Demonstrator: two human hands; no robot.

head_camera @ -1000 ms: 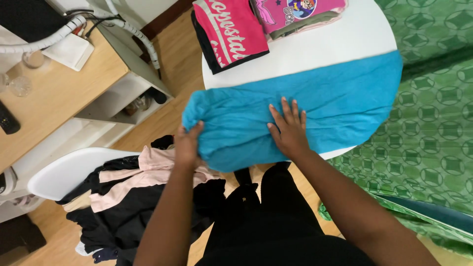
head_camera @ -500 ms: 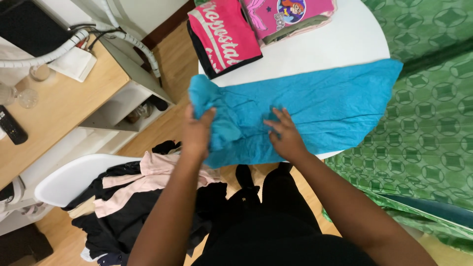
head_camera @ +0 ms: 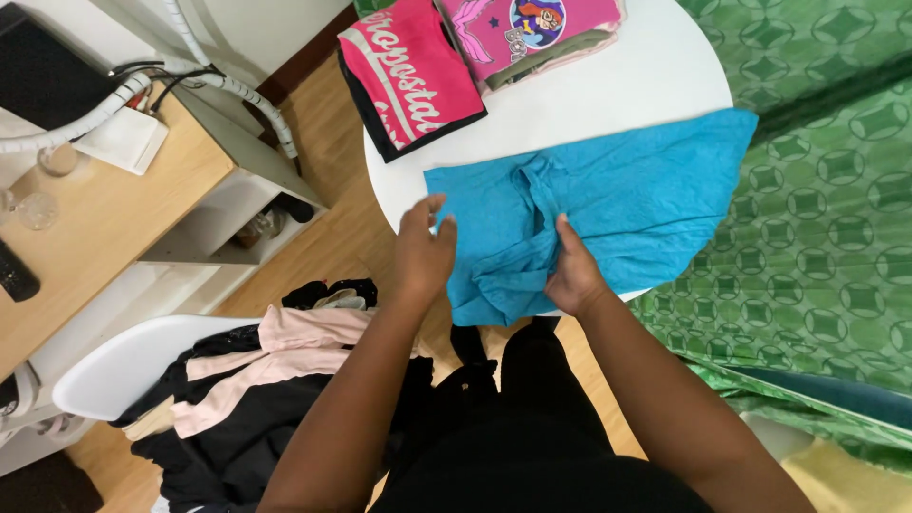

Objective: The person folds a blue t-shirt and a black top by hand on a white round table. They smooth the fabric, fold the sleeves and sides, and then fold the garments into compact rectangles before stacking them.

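On the round white tabletop (head_camera: 655, 81), the crumpled blue cotton garment (head_camera: 608, 204) lay spread while the left hand (head_camera: 423, 252) rested half-open at its edge and the right hand (head_camera: 570, 271) pinched a fold, apparently to flatten it.

A round white table (head_camera: 655, 76) is set over a wood-plank floor (head_camera: 332, 237). To one side a light wooden desk (head_camera: 104, 228) with a white open shelf (head_camera: 237, 223) is seen, and below it a white moulded chair (head_camera: 114, 366). A green patterned fabric (head_camera: 826, 218) is spread along the other side. A pale wall with a dark skirting board (head_camera: 299, 62) is seen at the top.
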